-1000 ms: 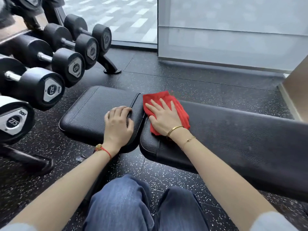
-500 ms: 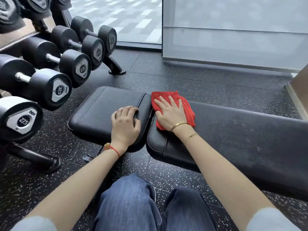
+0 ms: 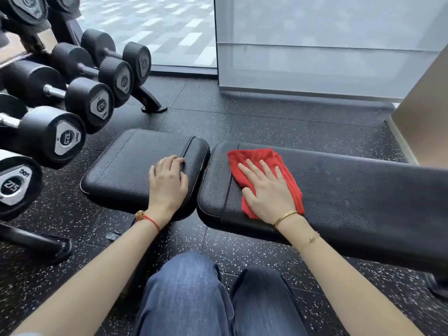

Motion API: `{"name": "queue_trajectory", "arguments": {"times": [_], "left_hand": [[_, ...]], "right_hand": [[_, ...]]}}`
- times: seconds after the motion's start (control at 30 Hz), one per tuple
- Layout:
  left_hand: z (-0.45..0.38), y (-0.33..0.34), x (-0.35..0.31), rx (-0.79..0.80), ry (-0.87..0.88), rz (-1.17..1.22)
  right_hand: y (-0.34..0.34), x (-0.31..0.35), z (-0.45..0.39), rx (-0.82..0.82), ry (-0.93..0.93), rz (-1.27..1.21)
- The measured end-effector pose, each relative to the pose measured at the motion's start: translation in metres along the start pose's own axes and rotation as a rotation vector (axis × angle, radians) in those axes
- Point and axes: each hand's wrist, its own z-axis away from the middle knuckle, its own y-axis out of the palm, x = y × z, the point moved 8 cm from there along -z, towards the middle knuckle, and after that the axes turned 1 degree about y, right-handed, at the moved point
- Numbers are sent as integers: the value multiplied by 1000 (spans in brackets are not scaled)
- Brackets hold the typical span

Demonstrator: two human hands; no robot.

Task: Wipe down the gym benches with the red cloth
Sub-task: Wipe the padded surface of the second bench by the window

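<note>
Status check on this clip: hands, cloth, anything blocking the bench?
Right hand flat on red cloth, pressing it to long bench pad. Left hand rests on seat pad. Pad ahead unobstructed.

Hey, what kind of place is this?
Most likely a gym: a rack of black dumbbells stands on the left, a padded black bench lies ahead, and the floor is speckled rubber.

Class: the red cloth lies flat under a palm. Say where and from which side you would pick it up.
Take the red cloth at its far bunched edge beyond the right hand, coming from above. It lies flat on the long bench pad, so only raised folds offer a pinch grip.
</note>
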Motion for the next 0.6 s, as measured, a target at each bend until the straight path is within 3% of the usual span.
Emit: {"name": "queue_trajectory", "arguments": {"times": [0.13,0.23,0.43,0.6], "left_hand": [[3,-1,-19,-6,4,54],[4,3,-49,0,49,120],[5,24,-105,64,165,134],[6,40,-126,111,222,121]], "right_hand": [[-9,-25,-39,16,168,20],[-7,-12,-42,34,121,24],[-8,-10,27,30,-17,31],[-23,-78,64,-11,107,44]]}}
